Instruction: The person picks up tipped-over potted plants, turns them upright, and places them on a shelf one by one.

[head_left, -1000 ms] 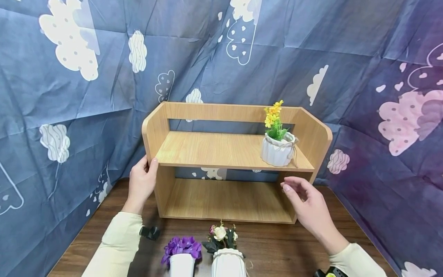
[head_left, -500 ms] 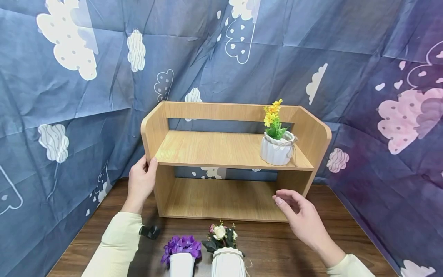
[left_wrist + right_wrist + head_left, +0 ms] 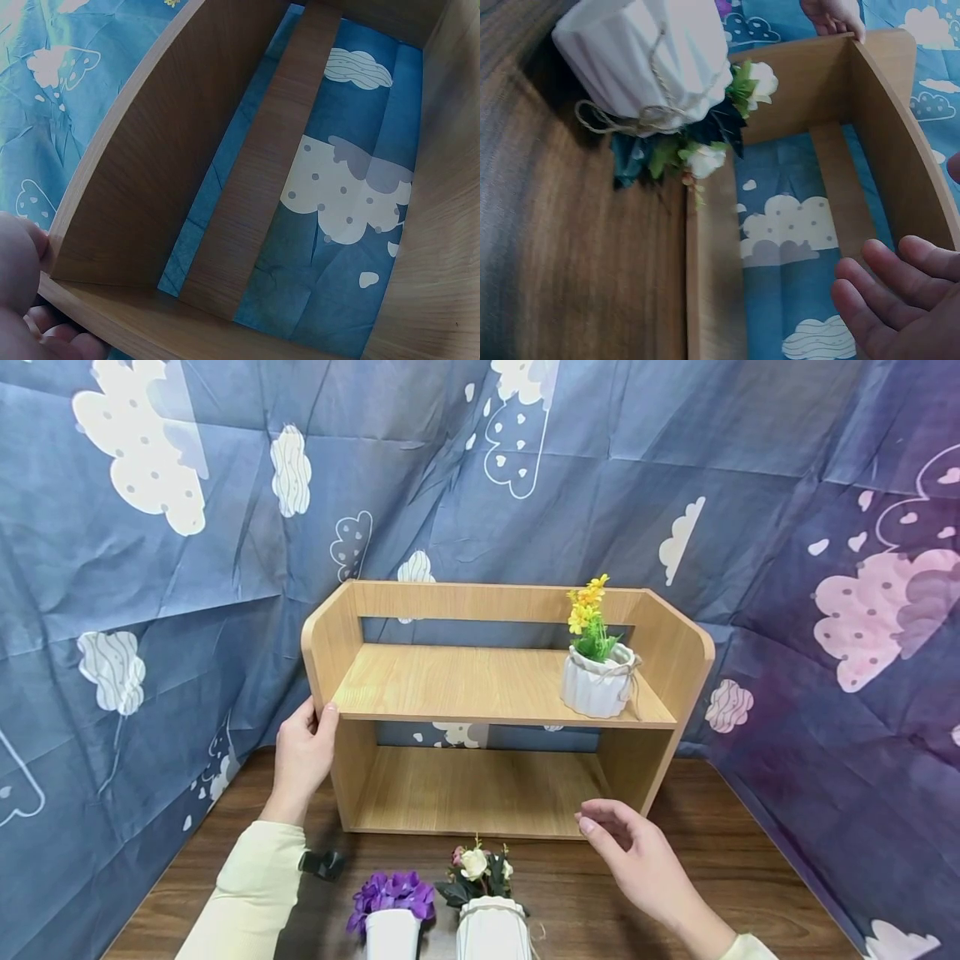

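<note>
My left hand [image 3: 302, 756] grips the left side panel of a two-tier wooden shelf [image 3: 450, 685], thumb on the front edge near the upper board. In the left wrist view the fingers [image 3: 71, 341] curl round behind that edge. My right hand [image 3: 637, 860] holds nothing, its fingers relaxed and slightly bent, in front of the shelf's lower right corner. Nearest to it on the dark table is a white ribbed pot [image 3: 492, 931] of cream roses, tied with twine [image 3: 664, 112]. Beside that pot stands a smaller white pot [image 3: 392, 935] with purple flowers [image 3: 393, 893].
A white pot [image 3: 596, 685] with yellow flowers and a twine bow stands at the right end of the upper board. Blue cloth [image 3: 480, 510] printed with clouds hangs behind and on both sides. The brown wooden table [image 3: 585, 893] extends in front of the shelf.
My right hand has moved down and left, from below the yellow-flower pot to just above the table. My left hand keeps its hold on the shelf.
</note>
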A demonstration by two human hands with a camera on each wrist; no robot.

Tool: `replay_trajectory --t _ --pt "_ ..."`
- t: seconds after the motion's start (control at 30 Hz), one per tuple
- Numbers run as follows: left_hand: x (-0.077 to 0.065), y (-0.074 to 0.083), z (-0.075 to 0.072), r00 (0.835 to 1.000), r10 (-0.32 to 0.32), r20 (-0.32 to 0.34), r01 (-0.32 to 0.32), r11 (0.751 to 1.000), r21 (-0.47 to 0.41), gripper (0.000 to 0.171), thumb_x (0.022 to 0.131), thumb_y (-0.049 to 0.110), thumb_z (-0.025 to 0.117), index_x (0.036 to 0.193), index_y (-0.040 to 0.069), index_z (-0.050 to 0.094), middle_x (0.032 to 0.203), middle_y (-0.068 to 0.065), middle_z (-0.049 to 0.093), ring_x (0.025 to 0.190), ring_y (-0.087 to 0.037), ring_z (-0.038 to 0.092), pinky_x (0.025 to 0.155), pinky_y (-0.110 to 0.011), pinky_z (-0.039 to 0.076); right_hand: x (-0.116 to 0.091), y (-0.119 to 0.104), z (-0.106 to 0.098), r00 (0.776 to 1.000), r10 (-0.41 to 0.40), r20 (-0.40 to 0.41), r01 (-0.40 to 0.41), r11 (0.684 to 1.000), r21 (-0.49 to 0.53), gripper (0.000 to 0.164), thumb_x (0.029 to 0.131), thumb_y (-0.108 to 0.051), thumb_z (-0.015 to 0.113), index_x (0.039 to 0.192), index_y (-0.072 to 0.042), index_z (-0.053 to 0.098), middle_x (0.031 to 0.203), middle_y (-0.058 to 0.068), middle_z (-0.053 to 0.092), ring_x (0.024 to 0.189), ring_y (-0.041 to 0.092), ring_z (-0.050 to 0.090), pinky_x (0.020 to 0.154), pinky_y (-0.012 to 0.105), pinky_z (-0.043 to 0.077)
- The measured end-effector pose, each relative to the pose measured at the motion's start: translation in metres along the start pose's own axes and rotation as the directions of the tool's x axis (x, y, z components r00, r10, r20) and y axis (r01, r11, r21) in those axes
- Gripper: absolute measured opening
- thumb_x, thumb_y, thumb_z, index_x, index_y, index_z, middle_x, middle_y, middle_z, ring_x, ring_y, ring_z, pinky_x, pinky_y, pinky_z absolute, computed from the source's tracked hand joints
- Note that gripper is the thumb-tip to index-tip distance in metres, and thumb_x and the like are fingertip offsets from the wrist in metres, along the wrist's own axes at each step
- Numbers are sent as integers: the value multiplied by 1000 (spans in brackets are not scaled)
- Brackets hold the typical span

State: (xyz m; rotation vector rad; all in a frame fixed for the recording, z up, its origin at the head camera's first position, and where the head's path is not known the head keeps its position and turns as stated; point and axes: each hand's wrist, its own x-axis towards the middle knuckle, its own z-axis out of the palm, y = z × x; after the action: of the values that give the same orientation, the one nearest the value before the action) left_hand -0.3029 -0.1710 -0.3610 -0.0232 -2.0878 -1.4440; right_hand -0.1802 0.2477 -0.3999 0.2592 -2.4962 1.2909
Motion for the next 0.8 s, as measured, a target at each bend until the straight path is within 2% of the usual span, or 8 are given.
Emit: replay_trajectory --t 0.4,0.6,0.8 --pt "1 1 -1 1000 19 -3 -19 1000 -15 42 111 23 54 144 0 67 133 -26 73 114 -33 70 79 -1 43 -16 6 24 994 87 68 -90 995 36 25 104 -24 72 123 -7 74 109 -4 79 98 -2 67 85 24 57" --pt "1 -1 0 1000 15 -2 -15 1000 4 42 111 22 54 144 1 66 134 -25 73 115 -33 70 79 0 42 -25 14 38 979 140 146 -148 988 44 29 103 -30 73 123 -8 73 107 -2 76 96 0 67 85 25 57" --pt "0 -1 0 1000 15 -2 -15 1000 -2 41 110 21 54 144 0 66 135 -26 72 116 -33 70 79 0 42 -32 21 48 964 141 224 -153 988 37 34 105 -32 71 125 -5 71 115 3 76 97 -1 66 86 25 56"
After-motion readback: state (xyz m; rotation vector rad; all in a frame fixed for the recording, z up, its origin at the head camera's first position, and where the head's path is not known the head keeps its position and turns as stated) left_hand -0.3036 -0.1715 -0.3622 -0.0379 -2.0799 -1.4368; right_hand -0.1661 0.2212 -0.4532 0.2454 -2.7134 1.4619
